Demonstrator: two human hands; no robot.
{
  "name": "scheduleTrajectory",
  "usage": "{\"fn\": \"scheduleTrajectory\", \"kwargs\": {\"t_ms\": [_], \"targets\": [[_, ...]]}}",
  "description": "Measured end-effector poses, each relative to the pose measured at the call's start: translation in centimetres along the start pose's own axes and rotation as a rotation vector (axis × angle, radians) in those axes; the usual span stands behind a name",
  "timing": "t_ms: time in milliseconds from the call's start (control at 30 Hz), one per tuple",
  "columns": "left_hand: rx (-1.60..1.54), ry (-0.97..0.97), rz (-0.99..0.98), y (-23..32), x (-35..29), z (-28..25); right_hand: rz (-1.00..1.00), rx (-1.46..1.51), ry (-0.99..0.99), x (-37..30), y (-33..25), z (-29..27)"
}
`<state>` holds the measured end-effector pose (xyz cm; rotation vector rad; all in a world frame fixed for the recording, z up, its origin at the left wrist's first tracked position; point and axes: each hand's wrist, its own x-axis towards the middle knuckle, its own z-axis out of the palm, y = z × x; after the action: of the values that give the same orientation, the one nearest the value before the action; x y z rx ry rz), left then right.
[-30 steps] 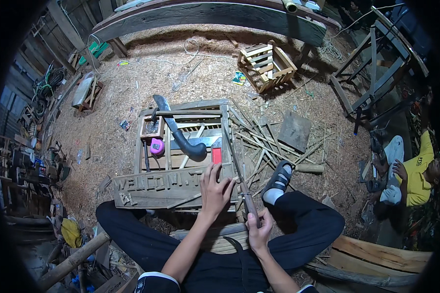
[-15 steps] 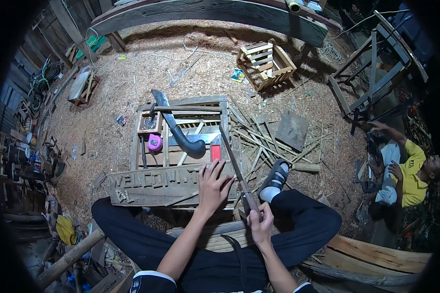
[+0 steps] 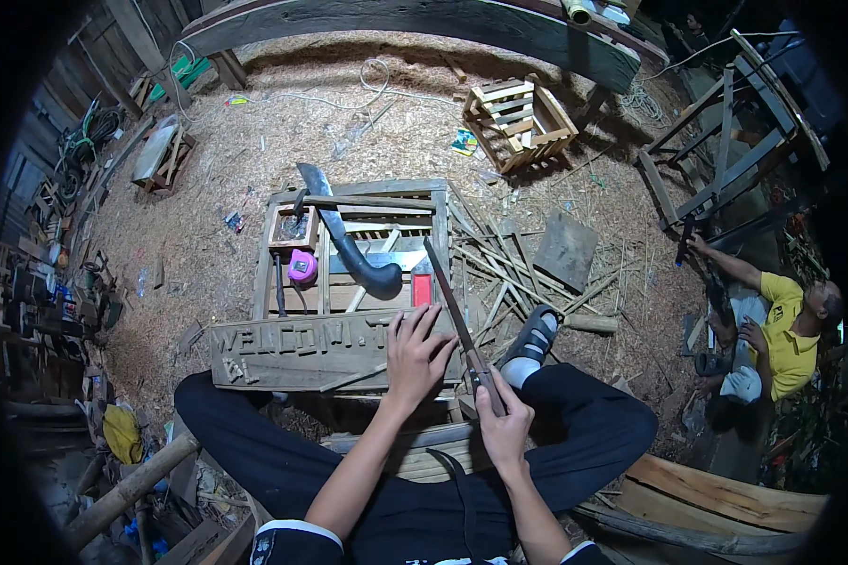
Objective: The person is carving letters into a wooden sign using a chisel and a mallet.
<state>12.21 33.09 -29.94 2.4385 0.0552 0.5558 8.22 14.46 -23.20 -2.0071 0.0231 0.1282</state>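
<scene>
Hands working at a carved board
The left hand (image 3: 416,350) is lying flat, released, on the board (image 3: 297,350); the right hand (image 3: 502,424) is gripping a knife (image 3: 454,306).

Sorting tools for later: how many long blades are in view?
2: a thin knife gripped in the right hand, and a curved machete lying on the wooden frame. Others may hide among the scraps.

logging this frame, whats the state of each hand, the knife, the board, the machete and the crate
left hand: open, flat on the board
right hand: closed on the knife handle
long knife: held, blade pointing away
carved wooden board: lying flat, pinned by the palm
machete: lying loose on the frame
slatted crate: tilted, empty
</scene>
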Motion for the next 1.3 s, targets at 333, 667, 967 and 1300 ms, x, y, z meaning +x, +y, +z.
{"fn": "scheduleTrajectory", "kwargs": {"t_ms": [333, 667, 967, 1300], "targets": [[-0.02, -0.013, -0.001, -0.2, -0.1, 0.1, -0.058, -0.017, 0.03, 0.2, -0.3, 0.4], [-0.012, 0.014, -0.009, 0.0, 0.0, -0.1, -0.056, -0.04, 0.007, 0.3, 0.5, 0.1], [-0.017, 0.006, -0.019, 0.1, 0.0, 0.1, 0.013, -0.085, -0.058, 0.2, 0.2, -0.5], [0.001, -0.015, -0.032, -0.1, 0.0, 0.4, -0.043, -0.093, -0.025, 0.1, 0.2, -0.4]]}}
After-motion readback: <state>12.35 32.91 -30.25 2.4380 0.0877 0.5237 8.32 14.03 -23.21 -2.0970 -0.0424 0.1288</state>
